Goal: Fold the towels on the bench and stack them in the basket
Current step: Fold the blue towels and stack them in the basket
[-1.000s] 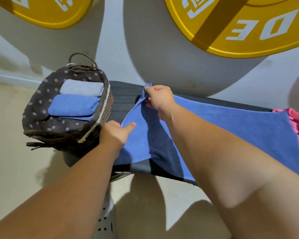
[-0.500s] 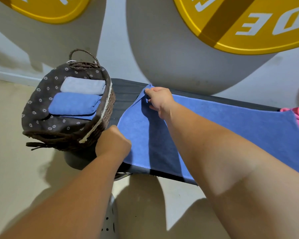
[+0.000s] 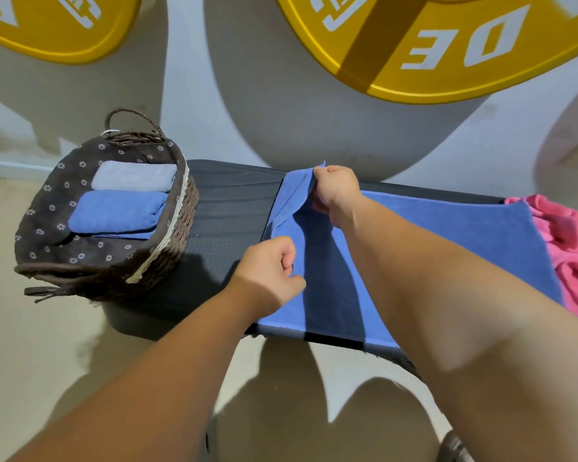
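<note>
A blue towel [image 3: 447, 248] lies spread along the black bench [image 3: 227, 208]. My right hand [image 3: 336, 188] pinches its far left corner and lifts it off the pad. My left hand [image 3: 271, 271] grips the near part of the same left edge, which is raised and creased between the two hands. A dark wicker basket [image 3: 167, 261] with a flowered lining stands on the bench's left end. Inside it lie a folded grey towel [image 3: 134, 176] and a folded blue towel [image 3: 117, 211]. A pink towel [image 3: 571, 248] is bunched at the right end.
Two large yellow weight plates [image 3: 447, 45] lean on the wall behind the bench. The beige floor [image 3: 30, 345] runs on the left and in front. A dark object [image 3: 454, 448] shows at the bottom right edge.
My left hand has closed on the towel's left edge and both hands have drawn that edge to the right, uncovering more bench beside the basket. The view has shifted a little.
</note>
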